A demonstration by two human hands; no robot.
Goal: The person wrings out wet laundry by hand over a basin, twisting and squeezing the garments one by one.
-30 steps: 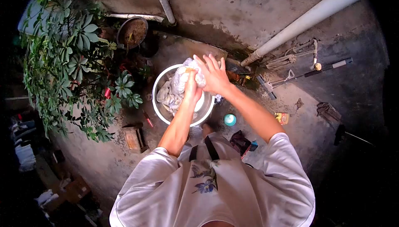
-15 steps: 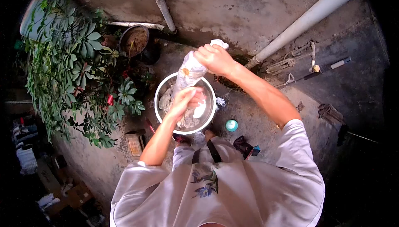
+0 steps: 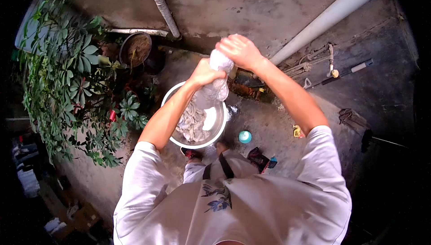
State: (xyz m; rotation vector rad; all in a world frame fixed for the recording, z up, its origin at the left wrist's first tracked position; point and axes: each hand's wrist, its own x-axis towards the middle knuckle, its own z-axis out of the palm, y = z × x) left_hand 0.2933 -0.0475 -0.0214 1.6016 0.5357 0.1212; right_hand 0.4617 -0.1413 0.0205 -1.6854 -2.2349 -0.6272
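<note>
The left hand point(image 3: 205, 74) clenches a bunched white cloth point(image 3: 220, 87) round its middle, while the right hand point(image 3: 240, 52) presses against the cloth's upper end, its fingers too blurred to tell how tightly they close. The cloth's lower end hangs over the far right edge of a round metal basin point(image 3: 220, 121), inside which more crumpled, greyish cloth point(image 3: 193, 123) lies toward the left. Both forearms reach forward from the sleeves of a white shirt point(image 3: 265, 200) with a blue flower print. On the concrete ground point(image 3: 274, 114), just beside the basin's right edge, stands a round turquoise container point(image 3: 244, 136); a dark bag point(image 3: 257, 158) lies nearer the person, and a yellow packet point(image 3: 298, 131) farther right. Leafy plants point(image 3: 81, 92) crowd the left side, beside a soil-filled pot point(image 3: 135, 49), and a thick pale pipe point(image 3: 332, 18) slants along the far wall point(image 3: 251, 11).
</note>
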